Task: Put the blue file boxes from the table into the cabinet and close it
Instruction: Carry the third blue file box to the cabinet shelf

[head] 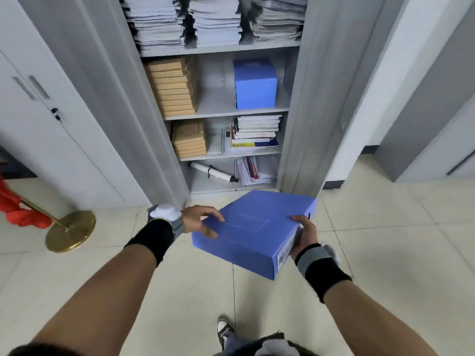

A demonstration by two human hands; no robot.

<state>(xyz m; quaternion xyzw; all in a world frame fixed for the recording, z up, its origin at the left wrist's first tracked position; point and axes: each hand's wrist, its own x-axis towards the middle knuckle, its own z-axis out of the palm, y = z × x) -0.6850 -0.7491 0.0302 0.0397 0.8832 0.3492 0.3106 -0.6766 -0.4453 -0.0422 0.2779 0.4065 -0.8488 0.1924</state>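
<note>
We hold 1 blue file box (pixel 253 233) tilted slightly, low in front of the open cabinet (pixel 218 104) and above the tiled floor (pixel 385 253). Our left hand (pixel 199 222) clasps its left corner, fingers (pixel 214 214) bent over the top face. Our right hand (pixel 304 233) grips the right edge, thumb on top and fingers tucked underneath. The other blue box (pixel 255 86) stands upright on a cabinet shelf, right of a stack of tan boxes (pixel 174 88), with paper stacks (pixel 216 20) on the shelf above.

file box (pixel 253 232) before the cabinet (pixel 321 98); 2nd box (pixel 255 84) inside on a shelf (pixel 218 111), right of stack (pixel 174 86).
</note>
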